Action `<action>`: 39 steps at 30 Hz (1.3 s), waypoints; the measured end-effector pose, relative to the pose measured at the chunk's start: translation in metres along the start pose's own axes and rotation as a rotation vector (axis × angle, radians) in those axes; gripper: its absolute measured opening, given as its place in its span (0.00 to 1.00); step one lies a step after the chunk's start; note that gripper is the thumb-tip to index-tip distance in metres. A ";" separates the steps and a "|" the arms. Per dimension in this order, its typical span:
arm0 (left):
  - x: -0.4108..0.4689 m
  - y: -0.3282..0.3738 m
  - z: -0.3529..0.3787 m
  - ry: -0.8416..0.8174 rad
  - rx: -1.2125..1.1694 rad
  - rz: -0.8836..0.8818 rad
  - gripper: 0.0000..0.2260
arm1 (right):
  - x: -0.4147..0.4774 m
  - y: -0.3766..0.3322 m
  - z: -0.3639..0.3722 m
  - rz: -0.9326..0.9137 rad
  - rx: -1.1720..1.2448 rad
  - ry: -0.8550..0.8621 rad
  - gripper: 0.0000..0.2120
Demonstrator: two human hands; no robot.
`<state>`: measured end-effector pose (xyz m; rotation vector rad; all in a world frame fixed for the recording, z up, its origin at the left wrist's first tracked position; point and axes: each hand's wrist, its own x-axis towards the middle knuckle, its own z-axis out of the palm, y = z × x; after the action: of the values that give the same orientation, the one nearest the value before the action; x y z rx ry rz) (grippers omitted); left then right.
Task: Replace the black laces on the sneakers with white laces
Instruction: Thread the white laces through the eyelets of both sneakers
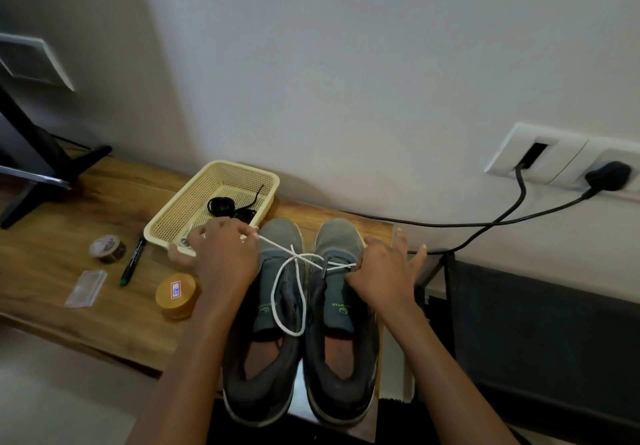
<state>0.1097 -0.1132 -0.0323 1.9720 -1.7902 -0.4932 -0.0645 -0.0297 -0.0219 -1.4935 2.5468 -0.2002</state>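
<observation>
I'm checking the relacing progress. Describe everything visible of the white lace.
The white lace is a thin, round cord, looking like woven cotton. The left hand pinches one end, the right hand the other. It crosses itself over the grey sneakers, a slack loop lying on the left one.

The setting was a domestic room. A wooden tabletop (86, 209) stood against a plain painted wall (346, 81). A white socket plate (561, 153) carried a black plug (607, 175) with a trailing cable (450, 225). A black screen stand (45, 171), a tape roll (107, 249) and a marker (133, 261) occupied the tabletop.
</observation>
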 end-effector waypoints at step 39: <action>-0.031 0.044 0.010 -0.371 0.056 0.326 0.15 | 0.017 -0.005 0.009 0.001 0.634 0.014 0.05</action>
<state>0.0642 -0.0864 -0.0176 1.6520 -2.3209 -0.7408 -0.0662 -0.0476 -0.0308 -1.2285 2.1760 -0.9173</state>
